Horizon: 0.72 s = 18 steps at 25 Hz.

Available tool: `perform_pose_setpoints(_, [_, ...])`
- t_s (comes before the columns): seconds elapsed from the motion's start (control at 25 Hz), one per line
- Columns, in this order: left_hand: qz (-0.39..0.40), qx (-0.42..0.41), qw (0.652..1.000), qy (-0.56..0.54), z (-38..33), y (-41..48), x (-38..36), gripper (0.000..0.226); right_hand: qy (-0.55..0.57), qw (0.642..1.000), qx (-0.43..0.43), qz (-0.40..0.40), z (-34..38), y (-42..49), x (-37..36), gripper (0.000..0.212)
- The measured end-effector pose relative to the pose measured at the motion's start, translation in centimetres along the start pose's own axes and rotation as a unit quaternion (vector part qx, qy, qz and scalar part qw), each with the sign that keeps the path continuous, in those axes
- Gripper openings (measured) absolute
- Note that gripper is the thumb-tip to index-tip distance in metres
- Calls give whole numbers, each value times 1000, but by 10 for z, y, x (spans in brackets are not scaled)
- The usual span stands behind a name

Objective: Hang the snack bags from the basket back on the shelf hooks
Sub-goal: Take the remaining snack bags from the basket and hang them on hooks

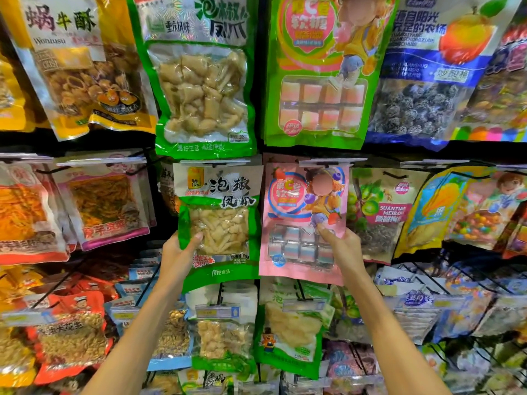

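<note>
Green snack bag (218, 223) between left fingers (196, 238)

Snack bags (204, 89) hang from shelf hooks (332, 162).

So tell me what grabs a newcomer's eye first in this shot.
Two bare hands reach up mid-frame: the left hand grips a green bag of pale chicken feet, and the right hand holds a pink candy bag beside it. Above them hang a larger green bag and a bright green candy bag, amid shelves packed with colourful snacks.
</note>
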<state>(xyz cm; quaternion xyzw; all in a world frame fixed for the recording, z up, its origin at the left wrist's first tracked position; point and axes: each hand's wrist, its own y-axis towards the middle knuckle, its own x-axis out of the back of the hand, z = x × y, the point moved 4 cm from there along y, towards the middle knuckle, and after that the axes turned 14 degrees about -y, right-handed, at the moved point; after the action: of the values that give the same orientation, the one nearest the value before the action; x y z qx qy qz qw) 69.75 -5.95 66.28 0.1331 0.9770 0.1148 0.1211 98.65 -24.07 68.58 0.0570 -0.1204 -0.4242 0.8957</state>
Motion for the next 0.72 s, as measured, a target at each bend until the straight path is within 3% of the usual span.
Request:
perform_pose_setpoints(0.52, [116, 59, 986, 101, -1, 1, 18, 15, -185, 978, -32, 92, -12, -5, -10, 26])
perform_pose_setpoints(0.68, [137, 55, 968, 204, -6, 5, 29, 31, -329, 940, -33, 81, -21, -17, -3, 65])
perform_pose_setpoints(0.72, [143, 51, 956, 252, -7, 6, 34, 30, -365, 926, -41, 87, -23, -22, -2, 63])
